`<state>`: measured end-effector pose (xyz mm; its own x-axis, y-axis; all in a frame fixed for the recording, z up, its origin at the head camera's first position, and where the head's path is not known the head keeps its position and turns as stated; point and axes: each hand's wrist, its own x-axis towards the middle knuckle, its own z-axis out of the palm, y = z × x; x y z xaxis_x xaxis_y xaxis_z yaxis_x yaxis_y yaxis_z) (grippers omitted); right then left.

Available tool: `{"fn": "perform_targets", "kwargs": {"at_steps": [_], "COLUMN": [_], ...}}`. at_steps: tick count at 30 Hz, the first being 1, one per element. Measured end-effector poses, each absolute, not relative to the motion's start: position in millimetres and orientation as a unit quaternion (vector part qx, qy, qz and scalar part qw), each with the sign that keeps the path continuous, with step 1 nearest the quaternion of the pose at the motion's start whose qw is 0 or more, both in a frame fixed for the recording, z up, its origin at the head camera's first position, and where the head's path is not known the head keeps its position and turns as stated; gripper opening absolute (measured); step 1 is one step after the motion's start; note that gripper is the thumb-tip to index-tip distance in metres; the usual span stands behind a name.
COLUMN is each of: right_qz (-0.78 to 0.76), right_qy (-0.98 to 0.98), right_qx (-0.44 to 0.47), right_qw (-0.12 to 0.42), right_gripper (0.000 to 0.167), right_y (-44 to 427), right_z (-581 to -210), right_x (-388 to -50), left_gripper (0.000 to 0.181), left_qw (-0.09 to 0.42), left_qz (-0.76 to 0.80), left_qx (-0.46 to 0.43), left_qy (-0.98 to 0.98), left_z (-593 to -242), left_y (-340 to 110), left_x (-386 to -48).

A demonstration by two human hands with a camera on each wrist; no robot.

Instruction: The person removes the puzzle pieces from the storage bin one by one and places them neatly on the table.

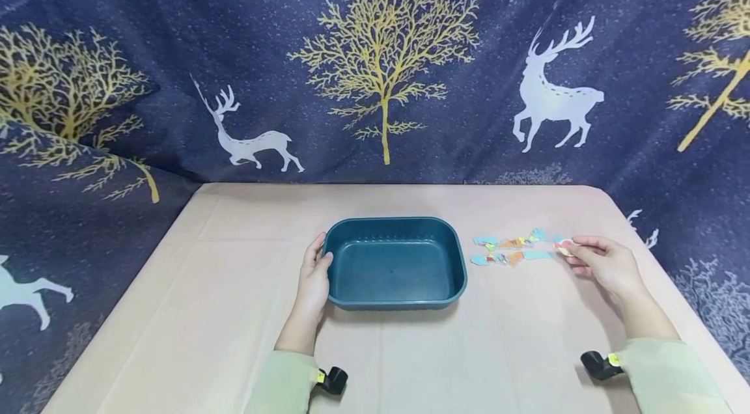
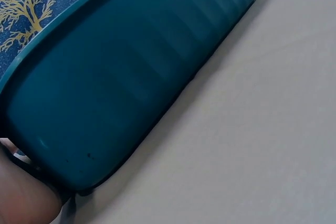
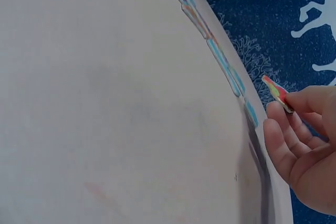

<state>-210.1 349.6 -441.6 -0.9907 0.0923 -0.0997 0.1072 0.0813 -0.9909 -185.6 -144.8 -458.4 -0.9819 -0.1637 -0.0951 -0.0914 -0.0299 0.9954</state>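
Note:
A dark teal plastic basin (image 1: 395, 303) stands on the table. My left hand (image 1: 313, 276) grips its left side, the thumb over the rim and the fingers along the outer wall. In the left wrist view, the outer wall of the basin (image 2: 121, 77) fills much of the picture, with part of the left hand (image 2: 26, 192) at its lower corner. My right hand (image 1: 606, 267) pinches a small red and yellow puzzle piece (image 3: 276, 92) between thumb and fingers. It is at the right end of two rows of flat, colourful puzzle pieces (image 1: 515, 243).
The table (image 1: 193, 310) has a pale pink cover. Behind it hangs a dark blue cloth (image 1: 263, 43) printed with deer and trees. A black wrist camera (image 1: 334, 380) shows below the left hand, another black camera (image 1: 600, 365) below the right.

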Motion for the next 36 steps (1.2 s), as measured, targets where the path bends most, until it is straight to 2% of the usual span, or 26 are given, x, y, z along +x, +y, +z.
{"fn": "perform_targets", "kwargs": {"at_steps": [3,8,10,14,17,30,36], "right_qz": [-0.651,-0.589,-0.569,-0.544,-0.533,-0.491,-0.439], "right_qy": [0.756,0.804,0.819,0.836,0.842,0.866,0.894], "right_qx": [0.070,0.071,0.069,0.075,0.084,0.097,0.089], "right_qw": [0.018,0.019,0.015,0.019,0.027,0.022,-0.008], "right_gripper": [0.016,0.008,0.015,0.040,0.049,0.046,0.050], "right_y": [351.0,353.5,353.4,351.1,349.0,348.5,336.7], "right_z": [-443.2,-448.6,-451.1,-454.4,-455.4,-452.3,-445.7], "right_x": [-209.6,-210.4,-211.6,-214.1,-216.0,-218.3,-216.9], "left_gripper": [0.048,0.048,0.048,0.048,0.048,0.051,0.056], "left_qw": [0.026,0.023,0.021,0.019,0.020,0.027,0.024], "left_qz": [-0.710,-0.706,-0.701,-0.688,-0.679,-0.599,-0.505], "left_qx": [0.090,0.087,0.086,0.087,0.088,0.072,0.059], "left_qy": [-0.698,-0.703,-0.708,-0.720,-0.729,-0.797,-0.861], "left_z": [-458.4,-458.0,-457.7,-457.2,-457.3,-458.0,-451.8], "left_y": [-145.1,-145.3,-146.3,-148.8,-150.5,-158.6,-165.0], "left_x": [-186.4,-188.2,-189.2,-191.5,-193.0,-196.6,-194.3]}}
